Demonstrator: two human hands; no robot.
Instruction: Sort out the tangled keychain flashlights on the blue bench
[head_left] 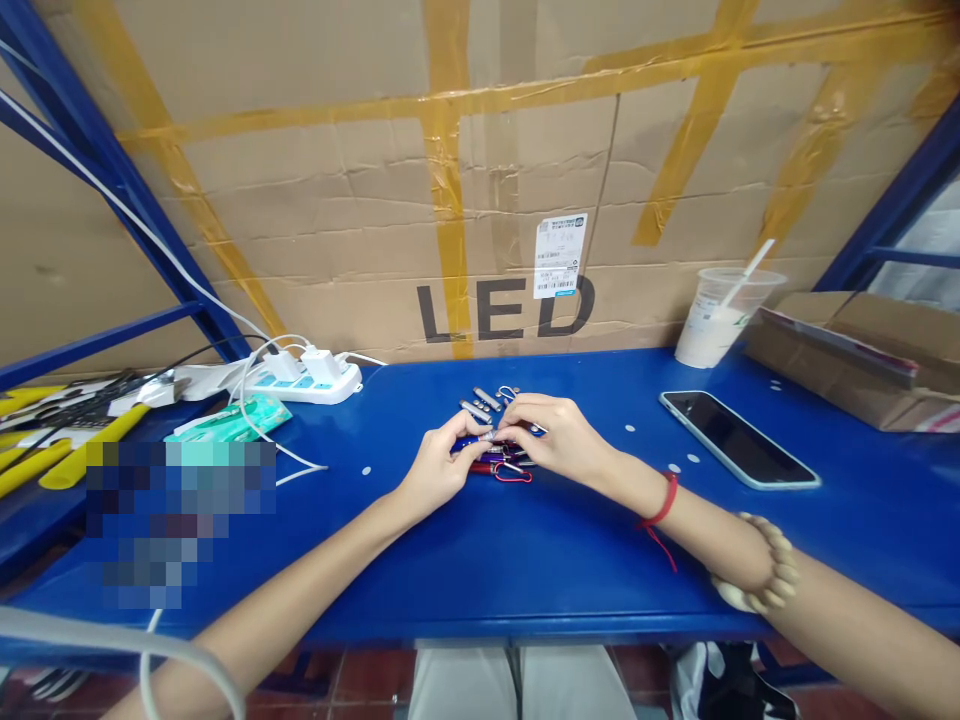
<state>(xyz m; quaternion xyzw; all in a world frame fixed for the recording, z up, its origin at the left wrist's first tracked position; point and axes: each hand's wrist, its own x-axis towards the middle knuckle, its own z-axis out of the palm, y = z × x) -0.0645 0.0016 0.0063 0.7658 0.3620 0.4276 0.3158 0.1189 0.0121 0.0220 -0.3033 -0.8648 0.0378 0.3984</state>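
Observation:
Over the middle of the blue table, my left hand [437, 465] pinches a small blue metal tube [466, 441] that looks like a keychain flashlight. My right hand [559, 435] is closed at the tube's silver end, its fingertips together; what they grip is mostly hidden. Beneath and around my fingers lie several similar small flashlights. Two silver ones [476, 410] rest just beyond my left fingertips, and a red one [480, 468] with a red carabiner clip [516, 477] is on the near side. Another clip [508, 392] shows behind my right hand.
On the right are a phone [739, 438], a plastic cup with a straw [709, 325] and an open cardboard box [847, 350]. A power strip [330, 383] with cables and a green packet [225, 420] sit left. A large carton marked LED [337, 220] stands behind.

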